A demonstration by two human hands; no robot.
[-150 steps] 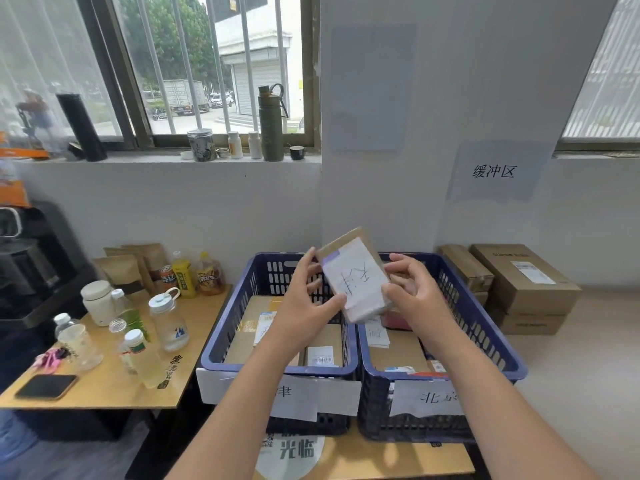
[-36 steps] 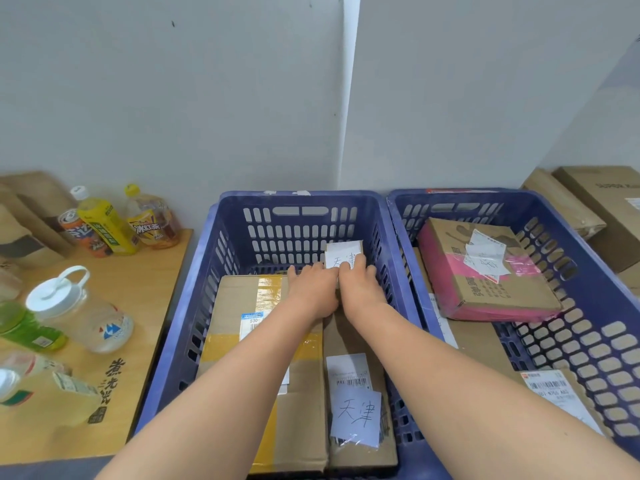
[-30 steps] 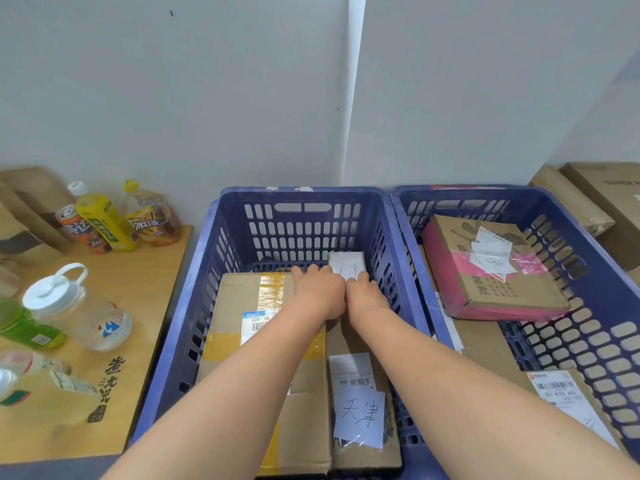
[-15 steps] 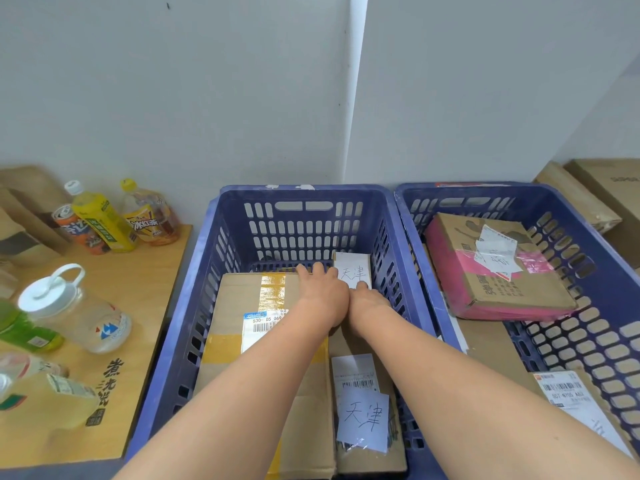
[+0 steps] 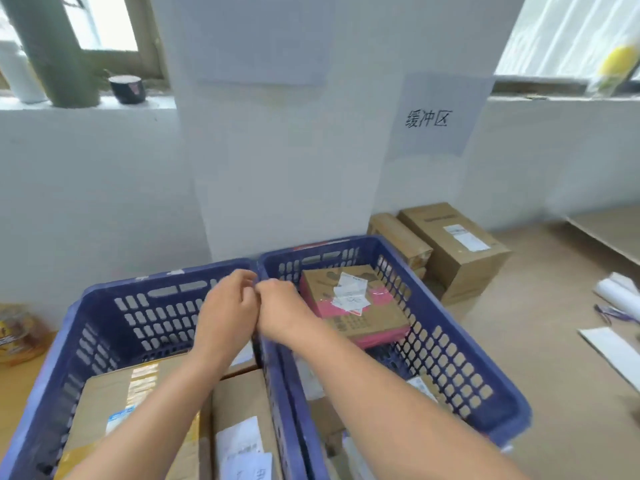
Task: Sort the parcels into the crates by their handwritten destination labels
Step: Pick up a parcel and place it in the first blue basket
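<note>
My left hand [image 5: 227, 308] and right hand [image 5: 278, 308] hang side by side above the shared rims of the two crates, knuckles touching, fingers loosely curled and holding nothing. Below my left forearm, the left blue slotted plastic crate [image 5: 104, 317] holds flat brown cardboard parcels [image 5: 239, 403], one with a white paper label [image 5: 242, 445] whose writing is too blurred to read. The right blue slotted plastic crate [image 5: 446, 344] carries a brown and pink cardboard box [image 5: 367, 317] with white slips stuck on top, tilted against the far wall of the crate. Beyond that crate, brown cardboard cartons [image 5: 457, 251] sit on the floor against the white wall, under a paper sign [image 5: 429, 116] with handwritten characters.
</note>
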